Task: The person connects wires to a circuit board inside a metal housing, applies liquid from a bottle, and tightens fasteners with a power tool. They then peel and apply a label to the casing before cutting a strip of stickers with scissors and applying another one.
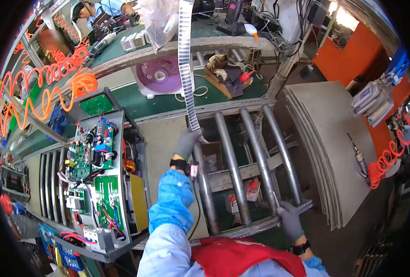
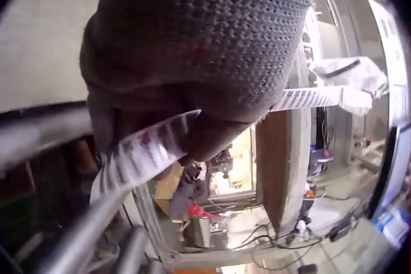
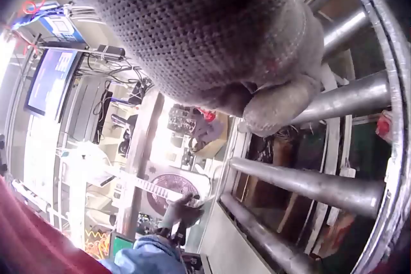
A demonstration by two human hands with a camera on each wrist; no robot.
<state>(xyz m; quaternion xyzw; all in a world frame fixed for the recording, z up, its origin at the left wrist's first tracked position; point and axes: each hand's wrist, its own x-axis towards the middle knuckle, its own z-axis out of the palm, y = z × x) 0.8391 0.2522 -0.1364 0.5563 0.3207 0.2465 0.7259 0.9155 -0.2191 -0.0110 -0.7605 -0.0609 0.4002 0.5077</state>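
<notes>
My gloved left hand (image 1: 187, 143) pinches the lower end of a long strip of barcode labels (image 1: 185, 69), which rises from the hand toward the top of the head view. In the left wrist view, the strip's free end (image 2: 144, 152) curls out below the gloved fingers. At the right end of the metal rollers (image 1: 232, 171), my gloved right hand (image 1: 290, 221) has its fingers curled round a slim metal tool (image 1: 275, 201), mostly hidden by the hand. The right wrist view shows the right glove (image 3: 212, 43) over the rollers, with the thumb bent inward.
Left of my left arm stands an open metal chassis with green circuit boards (image 1: 82, 157). Behind the rollers are a purple fan (image 1: 159, 75) and a cardboard box (image 1: 223, 83) with cloth. Large flat sheets (image 1: 329, 138) are stacked at right. Another person (image 1: 101, 11) works at the back left.
</notes>
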